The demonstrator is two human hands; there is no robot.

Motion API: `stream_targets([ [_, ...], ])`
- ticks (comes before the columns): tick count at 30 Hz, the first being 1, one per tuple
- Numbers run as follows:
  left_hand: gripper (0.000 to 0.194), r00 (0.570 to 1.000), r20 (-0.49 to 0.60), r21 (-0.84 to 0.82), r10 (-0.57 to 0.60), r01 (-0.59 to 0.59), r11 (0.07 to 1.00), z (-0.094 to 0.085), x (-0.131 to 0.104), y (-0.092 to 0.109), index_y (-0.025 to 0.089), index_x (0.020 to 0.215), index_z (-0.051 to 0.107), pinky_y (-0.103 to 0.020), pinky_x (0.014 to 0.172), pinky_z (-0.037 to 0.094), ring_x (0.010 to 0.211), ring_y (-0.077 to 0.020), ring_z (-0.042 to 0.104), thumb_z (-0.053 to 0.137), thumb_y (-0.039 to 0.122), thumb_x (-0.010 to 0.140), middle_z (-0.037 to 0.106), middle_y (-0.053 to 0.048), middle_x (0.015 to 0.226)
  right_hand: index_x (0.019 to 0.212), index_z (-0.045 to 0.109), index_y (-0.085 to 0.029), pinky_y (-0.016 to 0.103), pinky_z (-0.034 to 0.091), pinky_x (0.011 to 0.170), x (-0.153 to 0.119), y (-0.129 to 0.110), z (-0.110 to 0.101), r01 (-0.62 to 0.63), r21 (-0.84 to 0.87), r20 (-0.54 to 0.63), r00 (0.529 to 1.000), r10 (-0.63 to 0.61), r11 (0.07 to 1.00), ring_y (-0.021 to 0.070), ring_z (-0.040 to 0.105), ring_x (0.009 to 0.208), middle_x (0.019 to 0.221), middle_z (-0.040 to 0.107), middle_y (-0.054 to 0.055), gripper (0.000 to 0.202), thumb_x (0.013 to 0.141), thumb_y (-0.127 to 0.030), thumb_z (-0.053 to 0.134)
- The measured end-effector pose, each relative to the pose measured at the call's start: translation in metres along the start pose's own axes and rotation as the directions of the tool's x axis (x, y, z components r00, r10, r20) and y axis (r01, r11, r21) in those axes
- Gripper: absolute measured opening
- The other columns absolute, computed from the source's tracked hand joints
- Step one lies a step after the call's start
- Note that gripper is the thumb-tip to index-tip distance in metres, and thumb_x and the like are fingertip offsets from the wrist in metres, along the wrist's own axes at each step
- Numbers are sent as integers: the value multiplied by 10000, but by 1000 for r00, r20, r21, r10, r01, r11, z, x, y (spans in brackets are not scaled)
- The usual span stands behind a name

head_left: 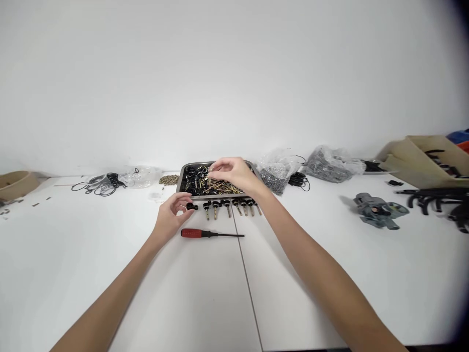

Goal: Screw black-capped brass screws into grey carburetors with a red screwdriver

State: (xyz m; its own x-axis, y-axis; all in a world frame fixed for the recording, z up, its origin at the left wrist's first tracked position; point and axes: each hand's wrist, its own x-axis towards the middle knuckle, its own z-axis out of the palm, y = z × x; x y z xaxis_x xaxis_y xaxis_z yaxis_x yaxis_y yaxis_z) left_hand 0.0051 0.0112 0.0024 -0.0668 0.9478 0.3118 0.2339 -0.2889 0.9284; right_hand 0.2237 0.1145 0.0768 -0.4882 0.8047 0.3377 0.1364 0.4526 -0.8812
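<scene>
My left hand [172, 213] rests at the table with thumb and fingers curved around a small black part [192, 207], which sits between their tips. Above the metal tray [205, 198] is my right hand [234, 175], its fingertips pinched on a thin brass-coloured pin [209, 180]. Black pieces and brass-coloured pins [223, 187] fill the tray. In front of it lies a row of several black-headed brass pieces [215, 210]. A screwdriver [198, 233] with a red handle lies nearer me, its shaft pointing right.
Left of the tray are a heap of small brass pieces [169, 180], a clear bag [141, 177] and black cords [106, 184]. To the right are bags of small metal parts [276, 173], a grey casting [379, 210], black hooked parts [436, 199] and a beige bin [406, 161].
</scene>
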Motion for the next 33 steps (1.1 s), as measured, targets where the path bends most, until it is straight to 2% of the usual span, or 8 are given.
stream_targets([
  [2,448,1000,12,-9,3,-3,1000,0,1,0,189,1123,609,-251,732,466,841,-133,588,782,287,721,636,-53,969,925,713,-143,235,488,710,-3,-1,24,-21,109,81,997,12,994,134,627,794,883,693,57,293,725,-353,755],
  [6,461,1000,8,-44,6,-6,999,-1,1,-2,188,1119,609,-256,763,483,903,-150,608,797,272,707,640,-64,1003,906,698,-131,227,503,703,-7,8,58,-82,195,180,983,46,977,135,637,791,857,693,55,250,719,-290,744],
  [9,484,1000,1,-92,0,0,996,0,2,-3,187,1118,595,-272,799,500,896,-150,620,811,264,692,652,-68,1030,911,683,-129,227,513,710,-9,14,68,-95,202,202,978,53,975,137,647,802,864,695,58,240,740,-293,724],
  [13,455,1000,-22,-118,4,-7,993,0,3,-4,184,1075,605,-272,806,506,850,-133,616,819,259,681,643,-48,986,906,674,-133,203,500,696,-11,13,70,-85,159,227,973,48,984,118,629,792,850,682,42,218,751,-280,715],
  [17,418,999,-40,-82,22,-25,996,-2,3,-3,190,1053,629,-247,757,490,815,-115,600,814,265,686,632,-38,984,989,654,-149,195,482,682,-11,7,63,-67,60,244,968,50,996,114,616,813,929,672,37,282,726,-222,722],
  [20,390,999,-30,-20,18,-18,1000,-3,2,-1,188,1060,646,-264,786,494,812,-119,602,795,280,712,651,-47,979,1088,637,-167,206,475,686,-11,0,50,-57,-23,243,968,61,998,119,609,834,1017,661,44,381,718,-205,721],
  [25,377,1000,12,2,24,-24,1000,-2,0,1,183,1066,652,-308,857,506,918,-170,630,782,301,733,677,-72,974,1015,670,-156,231,472,739,-9,-15,23,-30,-118,221,974,56,993,127,607,862,1022,675,53,240,777,-189,661],
  [33,432,998,-53,-93,34,-39,995,0,2,1,180,1056,651,-292,826,537,852,-145,625,829,280,676,639,-50,948,1016,696,-167,245,479,755,-7,-23,-15,64,-212,210,977,-18,975,126,610,861,1073,685,50,208,835,-234,620],
])
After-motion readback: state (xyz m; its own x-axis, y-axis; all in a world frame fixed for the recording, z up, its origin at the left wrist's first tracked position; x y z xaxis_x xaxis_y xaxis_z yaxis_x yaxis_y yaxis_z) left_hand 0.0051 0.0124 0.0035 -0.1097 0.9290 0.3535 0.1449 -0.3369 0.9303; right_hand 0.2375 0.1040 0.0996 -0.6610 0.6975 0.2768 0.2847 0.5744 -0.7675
